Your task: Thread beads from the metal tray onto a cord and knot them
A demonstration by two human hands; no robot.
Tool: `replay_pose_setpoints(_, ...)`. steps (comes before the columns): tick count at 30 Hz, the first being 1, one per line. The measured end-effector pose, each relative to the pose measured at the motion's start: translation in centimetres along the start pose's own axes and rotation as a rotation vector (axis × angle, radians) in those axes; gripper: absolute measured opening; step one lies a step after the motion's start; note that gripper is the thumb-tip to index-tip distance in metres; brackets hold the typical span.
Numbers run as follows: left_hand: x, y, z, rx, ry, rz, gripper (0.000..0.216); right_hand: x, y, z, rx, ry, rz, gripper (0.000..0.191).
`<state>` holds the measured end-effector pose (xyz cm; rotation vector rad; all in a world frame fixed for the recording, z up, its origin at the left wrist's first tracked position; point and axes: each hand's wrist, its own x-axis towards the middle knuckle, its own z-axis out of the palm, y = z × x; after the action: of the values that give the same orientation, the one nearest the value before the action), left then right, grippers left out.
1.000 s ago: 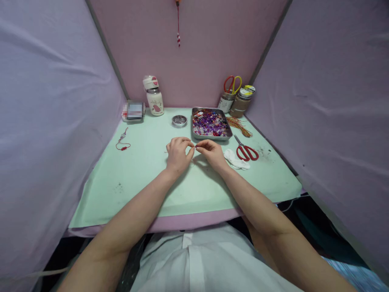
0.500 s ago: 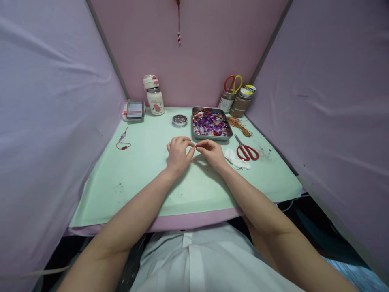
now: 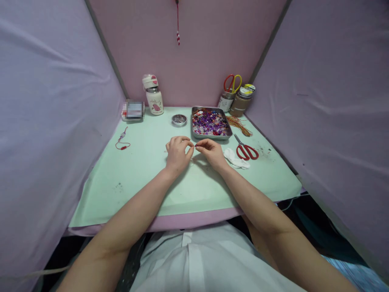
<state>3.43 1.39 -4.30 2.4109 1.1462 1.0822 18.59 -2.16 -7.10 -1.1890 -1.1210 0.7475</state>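
Note:
My left hand (image 3: 177,153) and my right hand (image 3: 211,152) meet fingertip to fingertip over the middle of the pale green table (image 3: 136,178). Both hands are pinched. A tiny dark bead (image 3: 195,145) shows at the tip of my right fingers, and a thin thread seems to run between the two hands, too fine to see clearly. Just behind the hands stands a metal tray (image 3: 210,123) full of purple, red and clear beads.
Red scissors (image 3: 246,150) and a white cloth scrap (image 3: 236,159) lie right of my hands. A small round tin (image 3: 179,119), a white bottle (image 3: 153,96), two jars (image 3: 237,101) with scissors and a red cord piece (image 3: 122,140) sit around the back. Fabric walls close three sides.

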Motion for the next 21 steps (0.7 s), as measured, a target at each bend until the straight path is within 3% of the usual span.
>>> replay_pose_setpoints(21, 0.10, 0.13, -0.12, -0.002, -0.022, 0.002, 0.009, -0.14, -0.65, 0.08, -0.006, 0.002, 0.014, 0.022)
